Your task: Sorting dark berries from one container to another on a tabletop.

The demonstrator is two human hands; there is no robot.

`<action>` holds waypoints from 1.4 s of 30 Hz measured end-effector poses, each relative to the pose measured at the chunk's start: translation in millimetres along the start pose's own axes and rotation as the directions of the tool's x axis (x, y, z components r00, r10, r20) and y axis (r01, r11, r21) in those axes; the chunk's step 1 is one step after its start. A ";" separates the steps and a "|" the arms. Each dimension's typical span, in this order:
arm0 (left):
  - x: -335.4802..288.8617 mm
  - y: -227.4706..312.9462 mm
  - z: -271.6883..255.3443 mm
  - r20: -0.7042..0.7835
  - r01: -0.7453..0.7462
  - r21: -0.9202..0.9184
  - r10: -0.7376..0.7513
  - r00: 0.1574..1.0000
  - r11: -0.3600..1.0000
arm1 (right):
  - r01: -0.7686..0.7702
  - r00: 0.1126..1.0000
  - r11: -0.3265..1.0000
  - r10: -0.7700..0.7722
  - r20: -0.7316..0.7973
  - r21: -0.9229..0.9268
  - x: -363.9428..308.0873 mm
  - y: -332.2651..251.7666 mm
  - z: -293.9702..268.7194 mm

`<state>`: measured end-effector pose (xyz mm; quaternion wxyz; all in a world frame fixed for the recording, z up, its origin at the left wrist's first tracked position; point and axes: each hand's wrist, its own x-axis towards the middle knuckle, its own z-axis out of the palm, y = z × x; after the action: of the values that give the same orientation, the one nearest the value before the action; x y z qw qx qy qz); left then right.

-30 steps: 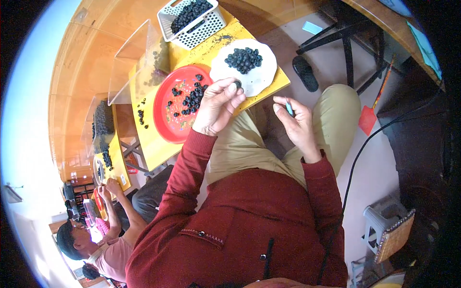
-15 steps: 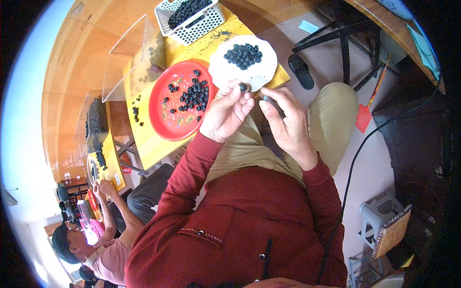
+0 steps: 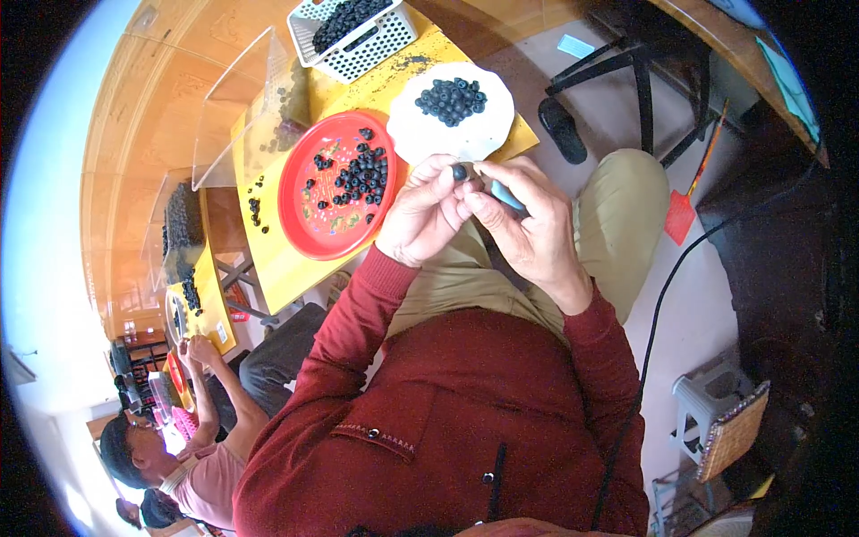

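far to the left of the grip, low in the view, another person (image 3: pixel 192 465) in a pink top sits at a second yellow table (image 3: pixel 204 295) that carries more dark berries. nearer, still left of the grip, a round red plastic plate (image 3: pixel 333 192) lies on the yellow tabletop (image 3: pixel 277 259), scattered with small dark round berries; a few loose berries lie on the table just left of the plate. up and left of the grip stands a white perforated plastic basket (image 3: pixel 358 40) full of the same berries, with a clear plastic screen (image 3: pixel 242 107) beside it.

the left hand (image 3: pixel 425 210) is pinched shut, thumb and fingertips clasping a single small dark round berry (image 3: pixel 459 172) at the very top of the grip, held above the lap and just below the table edge. directly above the berry sits a round white plate (image 3: pixel 447 134) with a heap of berries at its middle.

the right hand (image 3: pixel 528 224) presses against the left, fingers curled tight around a slim light-blue tool (image 3: pixel 506 195), whose end points toward the berry; whether its tip touches the berry cannot be told. right of the grip are the khaki trouser leg (image 3: pixel 617 224), a black cable (image 3: pixel 662 304) across the floor and a small grey plastic stool (image 3: pixel 702 407).
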<state>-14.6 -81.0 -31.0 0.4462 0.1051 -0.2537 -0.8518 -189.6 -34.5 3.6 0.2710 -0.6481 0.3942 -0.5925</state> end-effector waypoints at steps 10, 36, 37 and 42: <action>0.3 -2.8 17.6 -0.049 0.077 0.123 -0.071 0.996 0.989 | -0.158 0.987 0.917 0.150 0.049 0.367 3.2 5.6 -5.8; -51.5 101.6 -19.8 -0.161 0.278 0.954 0.585 0.795 -0.115 | -0.510 0.854 0.773 0.508 0.113 0.377 -34.4 53.6 -8.9; -50.6 101.3 -21.4 -0.160 0.277 0.954 0.585 0.795 -0.115 | -0.493 0.862 0.780 0.496 0.100 0.385 -34.7 55.4 -8.7; -24.9 82.3 0.8 -0.028 0.226 0.923 0.532 0.846 -0.311 | -0.525 0.833 0.746 0.549 0.067 0.410 -39.9 64.9 -13.7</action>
<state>57.7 -99.4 11.8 0.3375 0.5784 -0.7239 -0.1660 -214.8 -34.8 -69.6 0.5486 -0.4179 0.4375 -0.5771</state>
